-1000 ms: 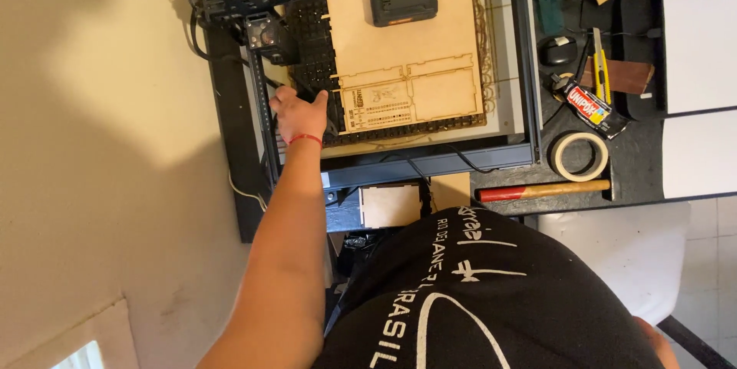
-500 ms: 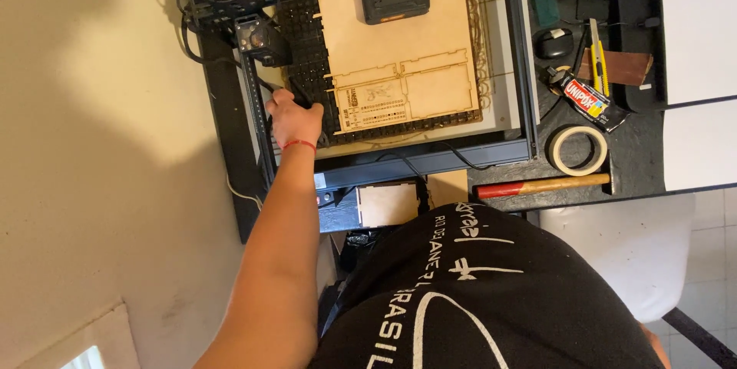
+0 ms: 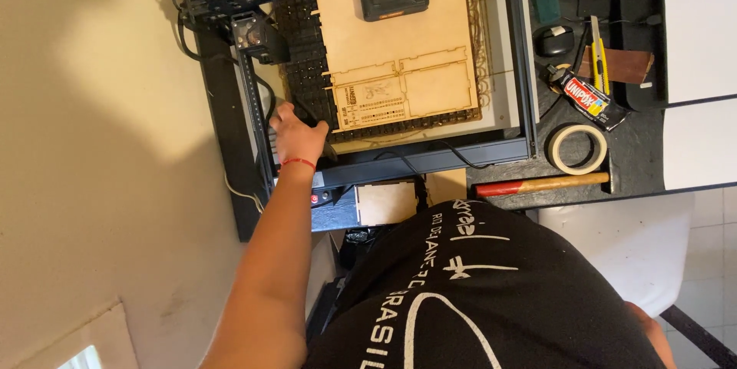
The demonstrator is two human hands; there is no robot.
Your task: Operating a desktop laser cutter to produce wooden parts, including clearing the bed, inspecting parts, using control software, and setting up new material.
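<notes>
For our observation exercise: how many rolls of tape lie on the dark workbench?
1: a roll of tape beside the cutter frame, above the red-handled tool. Others may be hidden.

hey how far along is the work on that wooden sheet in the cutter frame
Done, it seems: the plywood sheet already bears cut outlines of panels and engraved marks near its lower edge. In hand: the left hand reaches to the dark honeycomb bed at the sheet's lower left corner; the fingers are partly hidden. Left: the panels still sit in the sheet. The right hand is out of view.
</notes>
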